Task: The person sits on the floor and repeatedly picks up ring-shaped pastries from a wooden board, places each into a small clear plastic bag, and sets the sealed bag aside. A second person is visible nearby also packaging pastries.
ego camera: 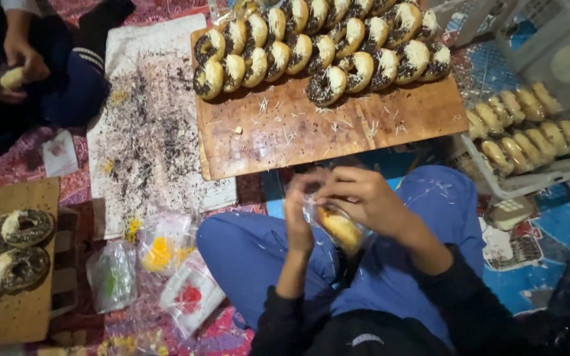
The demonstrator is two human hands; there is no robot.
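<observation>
Blue-trousered knees and dark sleeves of the seated person fill the foreground; above the lap, both hands meet around a single doughnut (339, 227) half inside a clear plastic bag (318, 214). Left hand (298, 214): held upright, fingers (296, 191) close together, pressing the bag's near edge; whether they pinch the film or merely steady it cannot be told. Right hand (364, 198): curled over from above, fingers (328, 188) bent and closed on the bag's upper rim just over the doughnut. The doughnut lies directly beneath the right fingers and just beside the left palm, its long axis slanting from upper left down to lower right; the right hand is the nearer of the two, touching or almost touching it through the film.

Beyond the hands, a wooden board (338, 128) on the floor carries rows of doughnuts with dark and white topping (311, 49), leaning on edge, with loose shreds and crumbs on the bare wood. To the right, a white crate (529, 181) holds plain golden doughnuts (522, 125). To the left, a crumb-strewn cloth (153, 132), small filled plastic bags (159, 250), and a second board (14, 310) with topped doughnuts.

Hidden or unclear: the bag's mouth, blurred by motion; the doughnut's far end, covered by the right hand. Another person's hands (14, 66), upper left, hold a pale piece, cut off by the frame.
</observation>
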